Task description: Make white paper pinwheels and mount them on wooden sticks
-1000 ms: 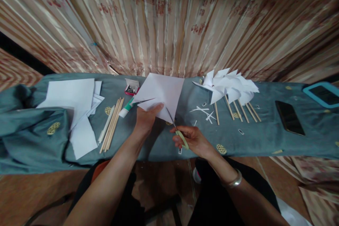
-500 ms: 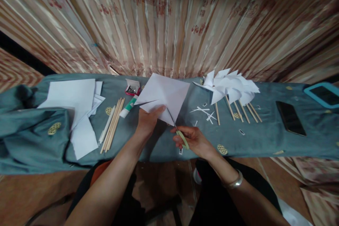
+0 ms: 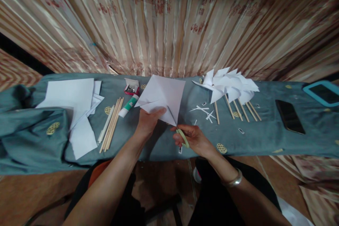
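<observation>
My left hand pinches a square white sheet of paper near its front edge, thumb on top and fingers hidden beneath. One slit runs in from the sheet's left corner. Scissors with pale green handles are held in my right hand, their blades lying along the paper toward its middle from the front right corner. To the right, thin white paper scraps lie on the cloth. Beyond them is a cluster of white paper pinwheels on wooden sticks.
On the left lie white paper sheets, several wooden sticks, a white pen, a green and white glue stick and a small red box of metal pins. A black phone and a blue-framed tablet rest at right.
The paper's right side has tilted slightly inward around the scissor blades. Both hands keep nearly the same place, and the whole view has shifted a little.
</observation>
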`<state>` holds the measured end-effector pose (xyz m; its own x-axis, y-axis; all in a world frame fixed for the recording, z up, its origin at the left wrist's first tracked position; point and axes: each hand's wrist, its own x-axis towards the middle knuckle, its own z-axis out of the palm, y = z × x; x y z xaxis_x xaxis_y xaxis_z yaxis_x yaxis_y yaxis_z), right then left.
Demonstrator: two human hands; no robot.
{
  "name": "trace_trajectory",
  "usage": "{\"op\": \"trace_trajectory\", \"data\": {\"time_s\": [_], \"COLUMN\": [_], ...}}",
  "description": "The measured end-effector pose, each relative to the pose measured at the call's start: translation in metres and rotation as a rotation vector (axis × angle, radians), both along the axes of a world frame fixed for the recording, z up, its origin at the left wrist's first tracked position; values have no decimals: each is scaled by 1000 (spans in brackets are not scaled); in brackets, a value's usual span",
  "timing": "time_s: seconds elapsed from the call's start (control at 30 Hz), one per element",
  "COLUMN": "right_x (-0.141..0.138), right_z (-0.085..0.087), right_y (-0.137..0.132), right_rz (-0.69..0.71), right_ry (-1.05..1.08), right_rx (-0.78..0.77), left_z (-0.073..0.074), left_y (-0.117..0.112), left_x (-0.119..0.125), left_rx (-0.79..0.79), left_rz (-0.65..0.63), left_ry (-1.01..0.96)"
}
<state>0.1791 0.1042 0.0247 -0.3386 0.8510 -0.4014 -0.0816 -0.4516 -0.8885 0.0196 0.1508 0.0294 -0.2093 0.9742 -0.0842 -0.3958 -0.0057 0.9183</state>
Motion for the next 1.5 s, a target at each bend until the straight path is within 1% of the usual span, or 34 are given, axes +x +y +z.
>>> {"op": "trace_trajectory", "data": {"time_s": [0.3, 0.63, 0.73, 0.83, 1.07, 1.2, 1.33, 1.5], "right_x": [2, 1, 2, 3, 4, 4, 6, 6], "right_z": [-2, 3, 1, 0, 4, 2, 1, 3], "right_y": [1, 0, 0, 0, 0, 0, 1, 1], "right_rz": [10, -23, -17, -2, 5, 26, 44, 44], "right_ry": [8, -19, -27, -30, -57, -57, -54, -62], "right_rx": [33, -13, -3, 15, 3, 41, 90, 102], "left_z": [-2, -6, -5, -4, 2, 2, -1, 0], "left_y": [-1, 0, 0, -1, -3, -3, -4, -5], "left_x": [1, 1, 2, 2, 3, 3, 4, 5], "left_rx": [-4, 19, -7, 2, -29, -32, -52, -52], "left_rz": [-39, -41, -34, -27, -71, -61, -110, -93], "left_ry": [-6, 6, 1, -3, -36, -50, -25, -41]}}
